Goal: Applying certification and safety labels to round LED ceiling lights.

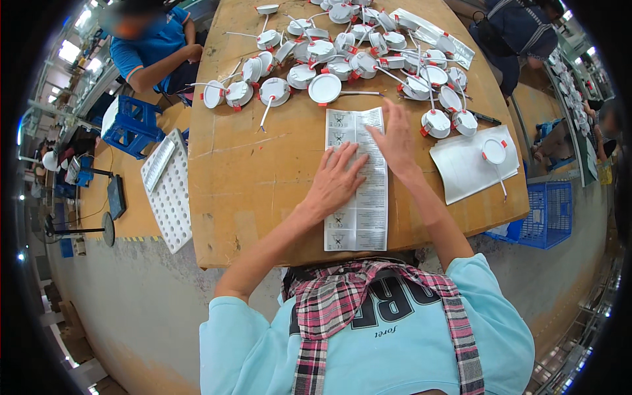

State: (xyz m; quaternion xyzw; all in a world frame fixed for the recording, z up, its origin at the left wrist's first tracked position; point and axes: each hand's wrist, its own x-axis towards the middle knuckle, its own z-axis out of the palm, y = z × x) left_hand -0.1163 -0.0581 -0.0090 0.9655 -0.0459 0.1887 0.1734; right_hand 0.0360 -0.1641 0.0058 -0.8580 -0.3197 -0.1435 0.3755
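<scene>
Leaflet: long white printed paper leaflet [368, 214] flat on the tan, wood-look bench [257, 178], nearer the wearer than the round white red-clipped lamps [324, 89].
Left grip [337, 179]: fingers spread on paper.
Right grip [397, 143]: fingers extended at upper right edge; pinching, cannot tell.
Smoothing: best pressed evenly, edges straight.

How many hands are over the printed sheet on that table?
2. The left hand lies spread over the middle of the printed sheet; the right hand is across its upper right edge. Neither hand is hidden.
</scene>
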